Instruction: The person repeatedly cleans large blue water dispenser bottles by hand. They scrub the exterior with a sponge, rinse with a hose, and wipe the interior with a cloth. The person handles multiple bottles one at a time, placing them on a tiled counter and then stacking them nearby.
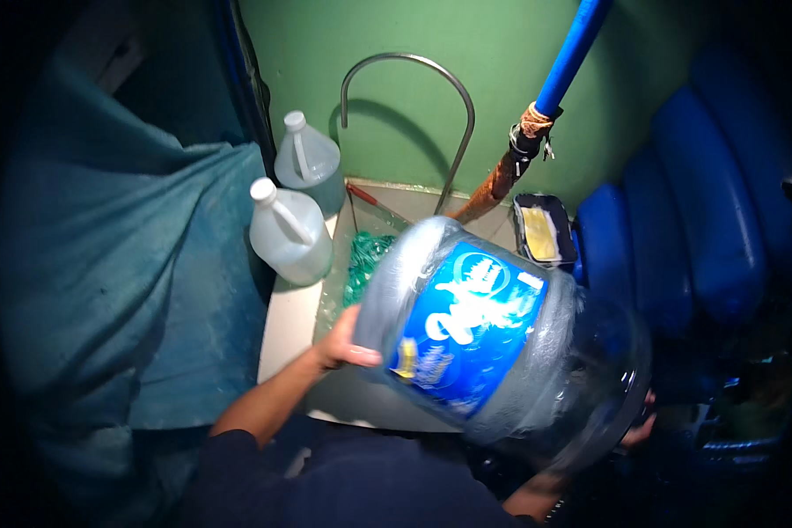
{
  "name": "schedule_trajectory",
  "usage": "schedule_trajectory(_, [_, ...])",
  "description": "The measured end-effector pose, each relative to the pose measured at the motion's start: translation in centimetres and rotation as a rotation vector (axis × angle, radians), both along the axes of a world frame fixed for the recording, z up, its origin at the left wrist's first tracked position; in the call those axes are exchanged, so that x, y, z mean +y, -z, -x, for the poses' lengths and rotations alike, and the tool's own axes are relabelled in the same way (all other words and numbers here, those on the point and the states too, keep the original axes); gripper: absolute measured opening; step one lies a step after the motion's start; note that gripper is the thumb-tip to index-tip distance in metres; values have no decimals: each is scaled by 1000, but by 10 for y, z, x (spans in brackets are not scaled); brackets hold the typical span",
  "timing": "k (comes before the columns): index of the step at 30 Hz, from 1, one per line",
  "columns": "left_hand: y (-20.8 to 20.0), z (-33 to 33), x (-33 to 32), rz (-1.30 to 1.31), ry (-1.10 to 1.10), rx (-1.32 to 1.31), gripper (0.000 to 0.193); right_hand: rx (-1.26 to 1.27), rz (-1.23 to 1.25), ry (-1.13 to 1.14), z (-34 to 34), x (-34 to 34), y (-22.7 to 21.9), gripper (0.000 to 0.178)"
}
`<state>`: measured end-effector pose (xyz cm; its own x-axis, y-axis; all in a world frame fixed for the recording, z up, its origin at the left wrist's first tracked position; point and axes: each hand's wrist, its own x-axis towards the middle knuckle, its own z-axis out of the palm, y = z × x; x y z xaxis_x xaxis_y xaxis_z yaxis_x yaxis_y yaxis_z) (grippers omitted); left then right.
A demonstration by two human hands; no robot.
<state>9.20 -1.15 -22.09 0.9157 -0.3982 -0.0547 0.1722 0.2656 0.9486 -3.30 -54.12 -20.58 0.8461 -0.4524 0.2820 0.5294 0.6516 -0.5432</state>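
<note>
A large clear water jug (488, 330) with a blue label lies tilted across my two hands, above a pale basin (290, 330). My left hand (343, 343) grips its left end, with the thumb against the plastic. At the other end, low on the right, my right hand (640, 427) holds the jug; most of that hand is hidden or dim behind the plastic. Green netting or bristle-like material (367, 260) shows in the basin just beyond the jug. Over the basin arches a thin curved metal pipe (466, 101).
Two translucent handled bottles, one nearer (290, 238) and one farther (310, 167), stand on the left ledge. Teal cloth (167, 290) hangs at left. A blue pipe (572, 57) slants down behind the jug. A black tray (546, 255) holds something yellow. Large blue rounded shapes (704, 194) line the right.
</note>
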Motion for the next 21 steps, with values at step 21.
schedule_trajectory(21, [-280,92,61,-1017,-210,-578,129,701,-566,-827,-85,258,129,35])
